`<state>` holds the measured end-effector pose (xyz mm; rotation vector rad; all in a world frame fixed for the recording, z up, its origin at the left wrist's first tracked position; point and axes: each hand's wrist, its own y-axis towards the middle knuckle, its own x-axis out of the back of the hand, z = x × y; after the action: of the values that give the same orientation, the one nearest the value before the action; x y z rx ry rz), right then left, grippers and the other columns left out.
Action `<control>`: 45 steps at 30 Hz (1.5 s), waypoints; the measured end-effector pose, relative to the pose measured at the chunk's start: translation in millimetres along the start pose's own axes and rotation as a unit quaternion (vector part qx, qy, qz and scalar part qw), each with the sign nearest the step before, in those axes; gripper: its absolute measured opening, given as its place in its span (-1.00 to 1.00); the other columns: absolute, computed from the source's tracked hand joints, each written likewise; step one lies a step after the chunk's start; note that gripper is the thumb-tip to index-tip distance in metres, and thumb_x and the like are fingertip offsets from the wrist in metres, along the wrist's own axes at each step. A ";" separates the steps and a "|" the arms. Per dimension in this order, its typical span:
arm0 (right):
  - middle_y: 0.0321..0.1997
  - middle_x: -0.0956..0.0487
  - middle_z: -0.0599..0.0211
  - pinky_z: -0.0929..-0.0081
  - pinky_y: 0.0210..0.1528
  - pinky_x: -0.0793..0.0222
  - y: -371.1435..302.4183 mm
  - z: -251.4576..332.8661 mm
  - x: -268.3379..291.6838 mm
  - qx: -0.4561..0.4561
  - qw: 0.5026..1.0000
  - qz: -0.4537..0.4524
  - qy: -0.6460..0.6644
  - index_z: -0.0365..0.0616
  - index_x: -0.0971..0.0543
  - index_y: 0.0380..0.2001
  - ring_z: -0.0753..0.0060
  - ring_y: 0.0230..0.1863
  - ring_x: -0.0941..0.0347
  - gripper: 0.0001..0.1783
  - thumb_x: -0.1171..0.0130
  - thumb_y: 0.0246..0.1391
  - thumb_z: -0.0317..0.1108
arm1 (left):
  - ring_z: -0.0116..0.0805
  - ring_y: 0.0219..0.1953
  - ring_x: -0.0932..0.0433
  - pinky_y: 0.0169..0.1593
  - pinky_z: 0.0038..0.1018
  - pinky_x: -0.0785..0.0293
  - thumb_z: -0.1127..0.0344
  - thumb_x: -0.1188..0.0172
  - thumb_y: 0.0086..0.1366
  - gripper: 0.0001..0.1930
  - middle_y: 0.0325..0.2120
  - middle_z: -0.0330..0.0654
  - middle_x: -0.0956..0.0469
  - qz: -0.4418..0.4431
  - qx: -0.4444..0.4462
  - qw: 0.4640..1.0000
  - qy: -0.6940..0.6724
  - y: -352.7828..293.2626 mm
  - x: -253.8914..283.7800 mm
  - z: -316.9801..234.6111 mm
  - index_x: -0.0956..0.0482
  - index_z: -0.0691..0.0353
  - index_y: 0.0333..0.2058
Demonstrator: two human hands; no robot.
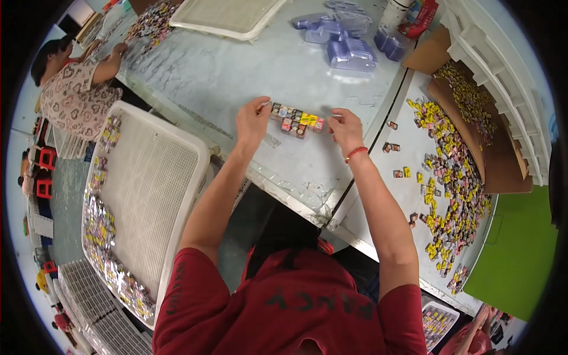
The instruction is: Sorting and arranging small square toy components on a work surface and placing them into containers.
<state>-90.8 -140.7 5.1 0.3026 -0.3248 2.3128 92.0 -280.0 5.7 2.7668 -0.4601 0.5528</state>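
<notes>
A short block of small printed boxes [296, 120], in black, yellow and pink, rests on the pale worktable [225, 77] in front of me. My left hand [253, 123] is at its left end, thumb and forefinger pinched together close to the corner. At the other end, my right hand [347, 128] has its fingertips drawn together just off the last box. A red bracelet [355, 154] circles that wrist. Whatever is between the fingertips of either hand is too small to make out.
Loose small boxes [449, 183] are heaped at the right beside a cardboard carton [509, 148]. Left of me, a white tray [198, 171] holds wrapped packs along one side. Clear plastic sleeves [352, 54] lie at the back. A co-worker [80, 89] works at the far left.
</notes>
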 end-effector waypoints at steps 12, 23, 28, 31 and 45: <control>-0.40 -0.59 0.13 0.40 -0.32 -0.45 -92.8 -1.0 43.0 0.118 0.976 -0.040 -0.180 -0.24 -0.51 -0.14 0.26 -0.41 -0.55 -0.74 -0.10 0.13 -0.34 | -0.19 -0.24 -0.52 -0.23 -0.34 -0.46 0.32 -0.26 0.11 -0.80 -0.35 -0.10 -0.53 0.020 -0.318 0.940 0.120 5.6 -56.8 -49.3 -0.59 0.21 -0.27; -0.35 -0.53 0.15 0.32 -0.28 -0.42 -171.8 -39.7 56.7 0.296 0.926 -0.083 -0.216 -0.23 -0.54 -0.28 0.07 -0.35 -0.45 -0.79 -0.16 -0.04 -0.65 | -0.16 -0.12 -0.48 -0.05 -0.25 -0.42 0.32 -0.08 0.16 -0.79 -0.26 -0.07 -0.51 0.160 -0.408 0.820 0.369 16.3 -224.8 -77.8 -0.60 0.31 -0.32; -0.37 -0.53 0.19 0.35 -0.27 -0.39 -169.1 -41.1 54.1 0.310 0.925 -0.071 -0.209 -0.20 -0.54 -0.30 0.14 -0.35 -0.41 -0.77 -0.16 -0.08 -0.66 | -0.13 -0.21 -0.51 -0.16 -0.27 -0.48 0.40 -0.05 0.12 -0.84 -0.33 -0.09 -0.52 0.123 -0.371 0.863 0.319 7.6 -222.3 -68.9 -0.59 0.30 -0.39; -0.46 -0.49 0.16 0.32 -0.32 -0.38 -172.2 -37.6 52.4 0.311 0.928 -0.073 -0.194 -0.24 -0.56 -0.31 0.12 -0.42 -0.38 -0.75 -0.18 -0.13 -0.70 | -0.12 -0.26 -0.51 -0.20 -0.25 -0.50 0.41 -0.05 0.10 -0.87 -0.38 -0.11 -0.52 0.092 -0.351 0.894 0.265 7.0 -216.1 -64.7 -0.57 0.29 -0.44; -0.28 -0.48 0.46 0.72 -0.21 -0.29 -208.7 -86.7 161.9 0.028 0.921 -0.339 0.191 -0.24 -0.45 -0.01 0.70 -0.30 -0.34 -0.73 -0.01 0.26 -0.40 | -0.19 -0.17 -0.50 -0.13 -0.35 -0.48 0.44 -0.28 -0.01 -0.84 -0.34 -0.18 -0.48 0.254 -0.511 0.821 -0.025 -196.8 -114.2 -102.1 -0.51 0.25 -0.41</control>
<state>-59.3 135.5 3.6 -0.0224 0.0473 1.6412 29.8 -38.5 8.1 1.6043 -1.1236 0.2071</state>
